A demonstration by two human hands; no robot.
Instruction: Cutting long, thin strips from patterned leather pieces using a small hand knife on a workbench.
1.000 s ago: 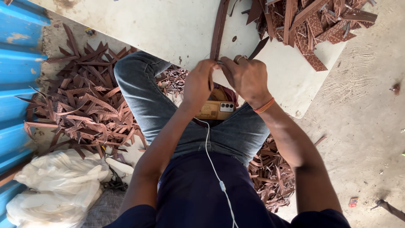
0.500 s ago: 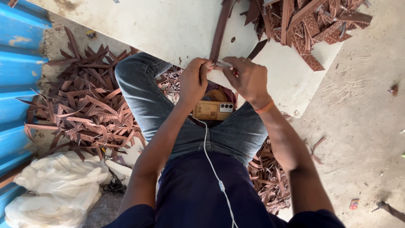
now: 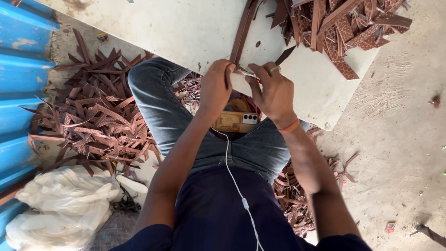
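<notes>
Both hands have risen a little toward the near edge of the white board since the earlier frame, and they now sit closer together on the long brown strip. This strip lies on the board and runs from the top edge of the view down to the hands, slightly tilted. The left hand is curled, with thumb and fingers pinching the lower end of the strip right at the board's edge. The right hand is also closed in a pinch; its fingertips meet the same end of the strip just beside the left hand, and it wears a ring and an orange wristband. If it holds some small tool, I cannot tell. Behind the right hand, a pile of brown cut pieces covers the far right part of the board, near the strip but apart from it. Bare board surface stays open to the left of the strip. On the person's lap, below the hands, a gold phone rests with a white earphone cable going down. More brown scraps lie on the ground at the left, between the knee and a blue corrugated wall. White bags are at the lower left, and bare concrete floor is open on the right.
</notes>
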